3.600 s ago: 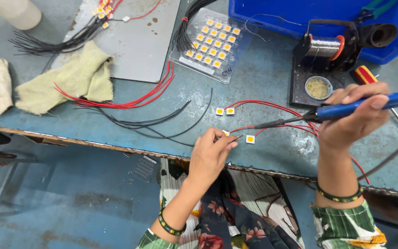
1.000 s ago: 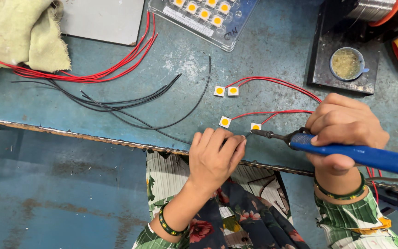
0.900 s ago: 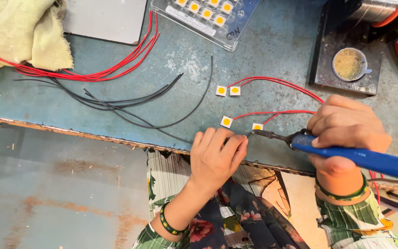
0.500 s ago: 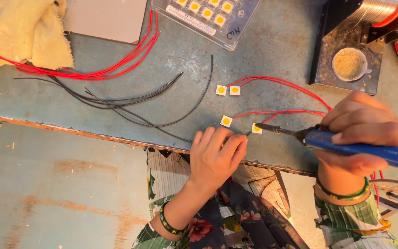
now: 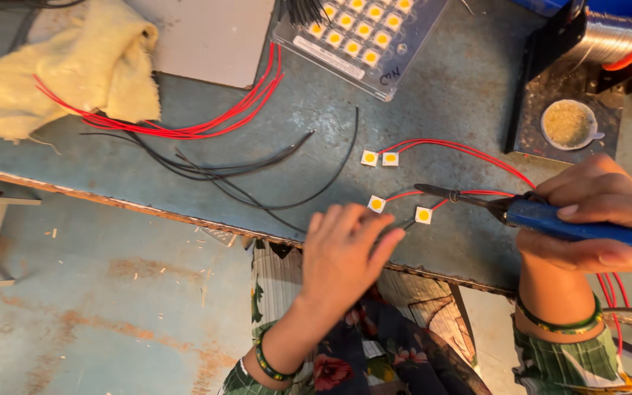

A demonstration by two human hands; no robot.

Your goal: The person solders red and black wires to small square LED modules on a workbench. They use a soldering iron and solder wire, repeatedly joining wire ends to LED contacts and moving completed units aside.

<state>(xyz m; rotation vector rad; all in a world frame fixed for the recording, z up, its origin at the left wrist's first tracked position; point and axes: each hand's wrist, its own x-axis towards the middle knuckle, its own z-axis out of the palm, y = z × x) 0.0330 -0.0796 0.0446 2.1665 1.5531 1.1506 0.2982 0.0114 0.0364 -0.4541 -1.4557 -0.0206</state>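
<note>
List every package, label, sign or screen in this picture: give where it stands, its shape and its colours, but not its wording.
Clear plastic tray: top centre of the table, a rectangular package with rows of small white squares with yellow centres.
White label strip: along the tray's near edge, long and narrow, with dark print.
No signs or screens show.
</note>
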